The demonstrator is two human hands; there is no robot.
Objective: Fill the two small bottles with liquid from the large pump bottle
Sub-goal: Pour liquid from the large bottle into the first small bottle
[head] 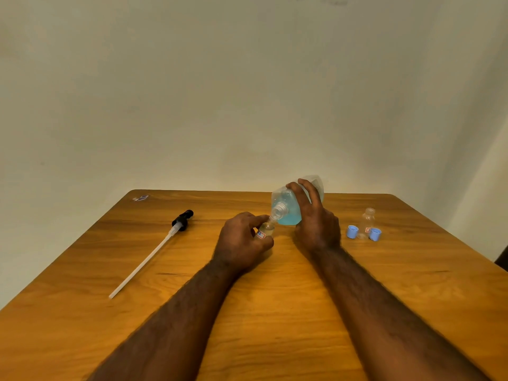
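My right hand (316,215) grips the large clear bottle (286,206), tilted with its open neck down to the left; blue liquid pools near the neck. That neck meets the mouth of a small clear bottle (266,230) with a red-and-white label, which my left hand (242,243) holds between thumb and fingers just above the table. The second small bottle (367,222) stands upright and uncapped at the right. Two blue caps, one (352,232) left of it and one (375,234) in front, lie beside it.
The removed black pump head with its long white tube (154,250) lies diagonally on the left of the wooden table (275,312). A small sticker (140,198) sits at the far left corner. A pale wall rises behind the table.
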